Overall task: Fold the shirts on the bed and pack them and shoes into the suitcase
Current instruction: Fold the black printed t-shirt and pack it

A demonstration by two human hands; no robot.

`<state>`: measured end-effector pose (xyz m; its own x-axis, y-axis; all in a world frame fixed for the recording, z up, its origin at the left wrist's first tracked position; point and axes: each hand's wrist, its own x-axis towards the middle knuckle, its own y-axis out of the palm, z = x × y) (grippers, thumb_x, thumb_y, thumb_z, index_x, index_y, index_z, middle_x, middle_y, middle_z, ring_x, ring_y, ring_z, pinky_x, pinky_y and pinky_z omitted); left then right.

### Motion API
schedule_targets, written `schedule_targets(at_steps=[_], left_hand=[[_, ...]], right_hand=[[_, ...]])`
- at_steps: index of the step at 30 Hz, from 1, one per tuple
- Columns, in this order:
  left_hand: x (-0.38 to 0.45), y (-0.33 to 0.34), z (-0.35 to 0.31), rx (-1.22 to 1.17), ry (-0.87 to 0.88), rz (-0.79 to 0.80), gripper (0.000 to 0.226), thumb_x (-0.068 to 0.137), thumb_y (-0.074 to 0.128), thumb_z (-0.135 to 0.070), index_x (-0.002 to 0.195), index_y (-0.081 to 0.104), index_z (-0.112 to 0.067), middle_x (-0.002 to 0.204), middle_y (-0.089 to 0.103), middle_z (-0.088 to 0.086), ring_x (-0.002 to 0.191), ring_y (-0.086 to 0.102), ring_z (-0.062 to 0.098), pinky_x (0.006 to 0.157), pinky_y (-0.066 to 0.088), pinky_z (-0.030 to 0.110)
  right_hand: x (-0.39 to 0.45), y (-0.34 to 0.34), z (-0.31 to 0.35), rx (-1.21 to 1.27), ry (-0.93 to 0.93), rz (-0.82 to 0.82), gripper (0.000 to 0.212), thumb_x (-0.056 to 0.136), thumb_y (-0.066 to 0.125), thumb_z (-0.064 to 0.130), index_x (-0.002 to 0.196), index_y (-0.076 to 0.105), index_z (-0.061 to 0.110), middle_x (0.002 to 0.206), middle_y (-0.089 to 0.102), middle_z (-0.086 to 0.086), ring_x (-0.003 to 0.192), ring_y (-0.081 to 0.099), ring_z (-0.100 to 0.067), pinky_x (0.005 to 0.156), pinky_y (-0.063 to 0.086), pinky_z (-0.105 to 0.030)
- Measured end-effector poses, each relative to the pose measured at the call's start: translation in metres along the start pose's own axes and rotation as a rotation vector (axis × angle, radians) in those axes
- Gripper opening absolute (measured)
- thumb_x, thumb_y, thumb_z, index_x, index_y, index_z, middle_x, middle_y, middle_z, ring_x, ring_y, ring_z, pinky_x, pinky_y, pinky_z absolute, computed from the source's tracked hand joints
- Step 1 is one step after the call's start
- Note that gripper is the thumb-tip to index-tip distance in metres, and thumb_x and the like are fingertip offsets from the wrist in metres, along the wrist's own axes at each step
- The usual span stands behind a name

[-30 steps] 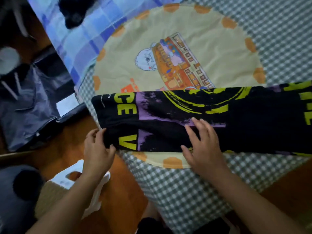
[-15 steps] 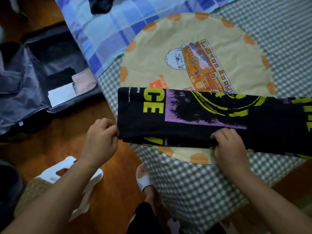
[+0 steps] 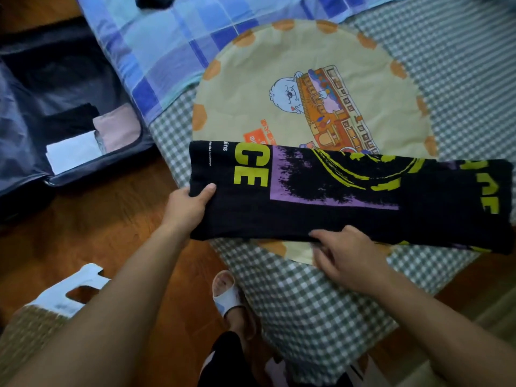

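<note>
A black shirt point(image 3: 321, 216) with yellow and purple print lies folded into a long strip across the bed's near edge. My left hand point(image 3: 188, 203) grips its left end, thumb on top and fingers underneath. My right hand point(image 3: 346, 254) holds the near edge further right, fingertips tucked under the fabric. The open dark suitcase point(image 3: 25, 113) lies on the floor at the left, with folded black, pink and white clothes point(image 3: 92, 135) in its corner.
The bed has a green checked sheet point(image 3: 307, 308) with a round cartoon print point(image 3: 312, 93) and a blue plaid cover point(image 3: 178, 37) at the back. On the wooden floor stand a white stool point(image 3: 67, 294) over a woven mat, and my foot in a white slipper point(image 3: 226, 291).
The near half of the shirt has been folded over, making a narrower strip. My left hand shifted from the corner to the strip's left end; my right hand slid right along the near edge.
</note>
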<state>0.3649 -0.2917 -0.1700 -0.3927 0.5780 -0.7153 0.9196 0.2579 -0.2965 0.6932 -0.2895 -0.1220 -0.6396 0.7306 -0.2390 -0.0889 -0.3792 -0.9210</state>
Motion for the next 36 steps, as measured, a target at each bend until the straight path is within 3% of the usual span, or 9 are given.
schedule_targets(at_steps=[2, 5, 8, 13, 17, 20, 24, 29, 36], left_hand=[[0.000, -0.014, -0.003, -0.082, 0.050, 0.048, 0.024, 0.096, 0.067, -0.042, 0.105, 0.073, -0.021, 0.099, 0.078, -0.002, 0.090, 0.075, 0.019, 0.077, 0.059, 0.035], [0.000, -0.021, -0.004, -0.129, 0.038, 0.133, 0.023, 0.101, 0.061, -0.036, 0.111, 0.071, -0.018, 0.101, 0.078, 0.000, 0.091, 0.076, 0.017, 0.072, 0.058, 0.030], [0.005, -0.021, 0.005, -0.069, -0.006, 0.147, 0.023, 0.107, 0.050, -0.034, 0.116, 0.067, -0.021, 0.111, 0.075, 0.002, 0.100, 0.073, 0.022, 0.078, 0.059, 0.040], [-0.003, -0.013, 0.016, 0.318, 0.114, -0.296, 0.034, 0.101, 0.050, -0.049, 0.110, 0.053, -0.016, 0.115, 0.058, 0.008, 0.097, 0.058, 0.026, 0.085, 0.050, 0.045], [-0.042, 0.002, 0.031, -0.011, -0.346, -0.158, 0.051, 0.096, 0.058, -0.057, 0.123, 0.050, -0.014, 0.117, 0.059, 0.010, 0.101, 0.061, 0.027, 0.080, 0.054, 0.044], [-0.061, 0.010, 0.034, -0.507, -0.584, -0.009, 0.028, 0.100, 0.061, -0.039, 0.110, 0.058, -0.014, 0.107, 0.067, 0.012, 0.099, 0.067, 0.024, 0.081, 0.056, 0.037], [-0.066, 0.011, 0.022, -0.737, -0.494, -0.093, 0.017, 0.103, 0.058, -0.020, 0.114, 0.064, -0.009, 0.091, 0.065, 0.005, 0.076, 0.057, 0.012, 0.072, 0.048, 0.026], [-0.076, -0.001, -0.025, -0.985, -0.313, 0.051, 0.022, 0.102, 0.053, -0.013, 0.121, 0.061, -0.005, 0.125, 0.068, 0.015, 0.112, 0.068, 0.027, 0.089, 0.059, 0.041], [-0.070, -0.018, -0.070, -1.123, 0.224, 0.345, 0.030, 0.092, 0.043, 0.002, 0.119, 0.052, -0.008, 0.118, 0.063, 0.012, 0.111, 0.061, 0.026, 0.100, 0.051, 0.037]], right_hand=[[-0.002, -0.001, -0.006, -0.062, -0.074, -0.125, 0.016, 0.091, 0.058, 0.027, 0.087, 0.068, 0.015, 0.079, 0.059, 0.001, 0.071, 0.054, -0.019, 0.073, 0.043, -0.035], [0.005, 0.005, -0.011, -0.069, 0.133, -0.122, 0.041, 0.090, 0.059, 0.035, 0.124, 0.063, 0.012, 0.107, 0.057, -0.003, 0.096, 0.054, -0.023, 0.082, 0.047, -0.038], [-0.003, 0.012, -0.001, -0.116, 0.101, 0.004, 0.048, 0.093, 0.055, 0.036, 0.134, 0.059, 0.013, 0.100, 0.059, 0.001, 0.081, 0.058, -0.018, 0.069, 0.051, -0.032], [-0.007, 0.008, -0.009, -0.053, 0.044, -0.079, 0.043, 0.090, 0.065, 0.032, 0.128, 0.064, 0.011, 0.104, 0.059, 0.000, 0.091, 0.053, -0.017, 0.078, 0.048, -0.032], [0.009, 0.012, -0.022, 0.029, 0.143, -0.039, 0.053, 0.088, 0.072, 0.036, 0.135, 0.059, 0.015, 0.118, 0.054, 0.001, 0.111, 0.048, -0.019, 0.095, 0.043, -0.037], [0.009, 0.014, -0.024, 0.080, 0.165, -0.064, 0.042, 0.087, 0.076, 0.025, 0.126, 0.065, 0.014, 0.109, 0.056, 0.001, 0.103, 0.051, -0.020, 0.091, 0.046, -0.036], [0.000, 0.015, -0.029, 0.068, 0.219, -0.147, 0.040, 0.081, 0.080, 0.015, 0.119, 0.068, 0.010, 0.102, 0.059, -0.002, 0.096, 0.054, -0.024, 0.084, 0.052, -0.044], [-0.003, 0.015, -0.032, 0.060, 0.249, -0.155, 0.057, 0.077, 0.082, 0.032, 0.126, 0.064, 0.011, 0.109, 0.060, -0.004, 0.103, 0.053, -0.025, 0.093, 0.047, -0.044], [0.001, 0.004, -0.038, -0.022, 0.338, -0.399, 0.051, 0.074, 0.065, -0.015, 0.124, 0.066, -0.004, 0.095, 0.055, -0.018, 0.086, 0.049, -0.035, 0.068, 0.047, -0.043]])
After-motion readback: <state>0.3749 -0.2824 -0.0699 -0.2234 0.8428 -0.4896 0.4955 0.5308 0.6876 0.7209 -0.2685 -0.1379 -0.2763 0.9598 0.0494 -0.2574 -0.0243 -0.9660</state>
